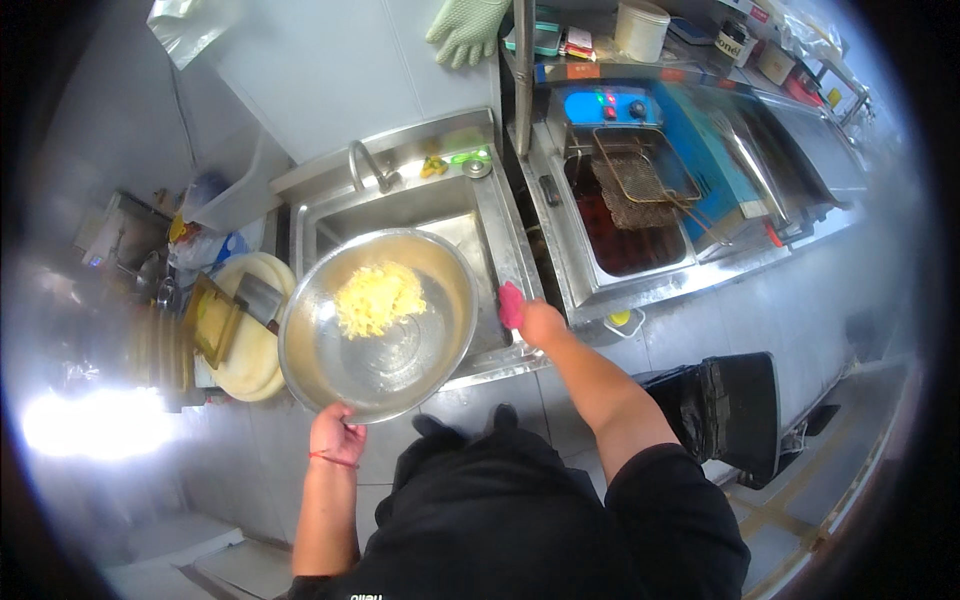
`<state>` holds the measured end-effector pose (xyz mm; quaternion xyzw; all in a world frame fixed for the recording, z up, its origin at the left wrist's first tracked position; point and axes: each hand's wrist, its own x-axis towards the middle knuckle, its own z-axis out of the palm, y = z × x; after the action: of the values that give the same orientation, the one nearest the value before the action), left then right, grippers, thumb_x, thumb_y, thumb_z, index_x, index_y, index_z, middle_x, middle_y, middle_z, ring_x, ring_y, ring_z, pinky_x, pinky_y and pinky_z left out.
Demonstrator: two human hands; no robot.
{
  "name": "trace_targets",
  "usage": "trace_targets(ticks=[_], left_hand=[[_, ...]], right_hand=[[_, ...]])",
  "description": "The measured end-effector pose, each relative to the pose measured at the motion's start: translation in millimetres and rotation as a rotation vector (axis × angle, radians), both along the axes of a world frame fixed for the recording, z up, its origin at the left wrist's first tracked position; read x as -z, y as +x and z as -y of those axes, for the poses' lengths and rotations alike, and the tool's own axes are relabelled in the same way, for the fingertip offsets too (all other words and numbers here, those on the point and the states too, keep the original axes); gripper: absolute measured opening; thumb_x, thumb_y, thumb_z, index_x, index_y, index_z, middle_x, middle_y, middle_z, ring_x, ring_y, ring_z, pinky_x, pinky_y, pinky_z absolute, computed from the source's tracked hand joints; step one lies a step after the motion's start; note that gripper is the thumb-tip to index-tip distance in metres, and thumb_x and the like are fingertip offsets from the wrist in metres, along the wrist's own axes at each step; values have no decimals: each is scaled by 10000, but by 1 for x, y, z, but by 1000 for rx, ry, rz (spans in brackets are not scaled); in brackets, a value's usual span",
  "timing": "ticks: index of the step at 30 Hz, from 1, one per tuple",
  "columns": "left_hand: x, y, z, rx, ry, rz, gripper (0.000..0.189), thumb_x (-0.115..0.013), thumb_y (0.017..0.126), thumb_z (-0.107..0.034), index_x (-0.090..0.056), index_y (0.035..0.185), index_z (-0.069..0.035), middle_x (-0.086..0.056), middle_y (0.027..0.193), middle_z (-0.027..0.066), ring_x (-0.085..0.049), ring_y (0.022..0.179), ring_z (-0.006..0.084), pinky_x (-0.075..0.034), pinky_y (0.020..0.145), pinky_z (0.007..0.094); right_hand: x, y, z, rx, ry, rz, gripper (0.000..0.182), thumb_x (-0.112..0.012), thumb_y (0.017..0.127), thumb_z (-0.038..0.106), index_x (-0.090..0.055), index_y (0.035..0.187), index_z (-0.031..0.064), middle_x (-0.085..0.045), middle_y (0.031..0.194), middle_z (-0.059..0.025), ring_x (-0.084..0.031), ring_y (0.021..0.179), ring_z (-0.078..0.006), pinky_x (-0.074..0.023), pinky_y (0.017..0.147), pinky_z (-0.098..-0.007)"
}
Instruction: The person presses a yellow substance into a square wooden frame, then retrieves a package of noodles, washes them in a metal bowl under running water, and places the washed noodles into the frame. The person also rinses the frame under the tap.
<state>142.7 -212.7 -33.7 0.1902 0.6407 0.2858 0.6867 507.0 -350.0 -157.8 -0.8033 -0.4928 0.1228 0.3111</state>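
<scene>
My left hand (pixel 339 437), a red cord on its wrist, grips the near-left rim of a wide stainless steel bowl (pixel 442 360). The bowl reaches over the front left of a steel sink (pixel 482 225). A heap of pale yellow food shreds (pixel 379 298) lies in its far half, with a wet-looking bottom around it. My right hand (pixel 543 324) is closed on a pink cloth-like item (pixel 511 304) at the sink's right rim, apart from the bowl. Part of that item is hidden by my fingers.
Left of the bowl, a cleaver (pixel 259 298) lies on stacked round cutting boards (pixel 262 356). A faucet (pixel 358 161) rises behind the sink. To the right stands a deep fryer with dark oil (pixel 626 251) and a wire basket (pixel 645 169). A black bin (pixel 739 412) stands at lower right.
</scene>
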Motion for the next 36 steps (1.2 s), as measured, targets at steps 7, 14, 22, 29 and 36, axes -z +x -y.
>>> trace_targets(ticks=[7,14,22,29,36], left_hand=[[-17,-4,13,-19,21,-18,143,-546,812,-24,-592,947,-29,-624,823,88,-558,593,185,-432,459,284],[10,-27,23,96,94,1,175,-549,813,-3,-598,979,21,-648,853,106,-609,640,227,-437,450,323],[26,10,31,141,-115,158,175,-561,846,-10,-590,1017,18,-650,888,123,-605,693,225,-481,537,331],[70,65,53,266,-214,249,127,-562,889,-20,-564,1016,-23,-613,944,94,-584,770,201,-534,689,327],[95,83,94,431,-169,252,201,-534,932,-32,-543,1129,3,-626,1028,103,-641,870,214,-572,760,349]], right_hand=[[9,77,-90,110,-183,15,198,-622,839,169,-698,1012,109,-689,950,-130,-636,943,-358,-511,878,-447],[-53,73,-112,226,202,144,359,-691,847,151,-631,1187,53,-682,1051,-170,-649,965,-333,-517,862,-436],[72,14,43,424,-81,-1050,607,-497,975,557,-520,1323,60,-613,1237,-126,-640,882,-233,-513,648,-391],[-44,-99,99,359,15,-1732,778,-307,975,683,-259,1510,119,-465,1406,-225,-638,1017,-361,-547,700,-449],[-48,-108,115,522,151,-1563,714,-481,990,523,-222,1499,94,-445,1410,-214,-608,1095,-368,-571,743,-475]])
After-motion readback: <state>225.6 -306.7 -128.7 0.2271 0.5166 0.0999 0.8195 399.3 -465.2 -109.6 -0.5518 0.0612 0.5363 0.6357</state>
